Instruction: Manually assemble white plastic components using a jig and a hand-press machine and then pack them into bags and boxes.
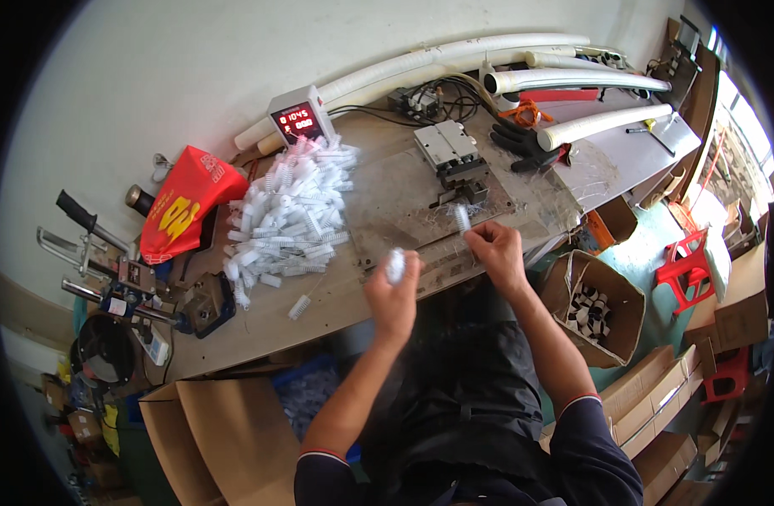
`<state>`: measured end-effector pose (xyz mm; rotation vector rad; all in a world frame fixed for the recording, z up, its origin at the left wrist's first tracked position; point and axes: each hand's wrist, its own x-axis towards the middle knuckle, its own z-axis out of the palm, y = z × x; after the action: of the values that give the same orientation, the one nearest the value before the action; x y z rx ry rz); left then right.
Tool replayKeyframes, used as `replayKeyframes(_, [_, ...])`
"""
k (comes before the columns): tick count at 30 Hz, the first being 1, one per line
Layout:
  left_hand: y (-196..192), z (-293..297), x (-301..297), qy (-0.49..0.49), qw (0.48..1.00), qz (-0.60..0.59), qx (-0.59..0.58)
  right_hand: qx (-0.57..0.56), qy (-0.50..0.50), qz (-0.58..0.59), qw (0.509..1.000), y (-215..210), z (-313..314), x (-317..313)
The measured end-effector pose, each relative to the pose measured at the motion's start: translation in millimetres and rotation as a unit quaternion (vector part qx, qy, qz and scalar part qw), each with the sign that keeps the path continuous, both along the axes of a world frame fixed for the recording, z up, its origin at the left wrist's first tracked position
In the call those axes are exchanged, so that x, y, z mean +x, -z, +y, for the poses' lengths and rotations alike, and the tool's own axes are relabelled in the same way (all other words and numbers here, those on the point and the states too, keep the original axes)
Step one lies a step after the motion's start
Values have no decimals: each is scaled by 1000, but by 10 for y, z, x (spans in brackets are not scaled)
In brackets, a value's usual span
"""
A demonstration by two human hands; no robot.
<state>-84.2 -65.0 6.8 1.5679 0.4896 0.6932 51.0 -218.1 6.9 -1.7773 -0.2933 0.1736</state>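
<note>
My left hand (389, 299) is closed around a whitish plastic piece (395, 265), blurred, just off the front edge of the workbench. To its right, my right hand (498, 255) pinches a short white ribbed plastic tube (462, 218) between thumb and fingertips. That tube stands just in front of a small grey metal bench machine (450, 152) on a flat metal plate (387, 198). A large heap of similar translucent ribbed tubes (290, 202) lies left of the plate. One loose tube (299, 307) rests near the front edge, apart from the heap.
A counter box (301, 116) with red lit digits stands behind the heap. Left are a red bag (189, 207) and a lever press (134, 278). Black gloves (522, 143) and long white pipes (454, 55) lie behind. Cardboard boxes (235, 438) and a red stool (686, 270) stand below.
</note>
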Motion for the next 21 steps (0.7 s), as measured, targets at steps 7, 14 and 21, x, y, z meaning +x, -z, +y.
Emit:
replayKeyframes(7, [52,721,614,-62,985,-3,161,-166,59,-107,978,-19,63,304])
replayKeyframes(14, [157,720,668,-32,956,-53,286,-186,87,-125,971,18,170,455])
replayKeyframes(21, [145,749,659,-32,955,-67,288,-205,106,-110,967,-27,260,500])
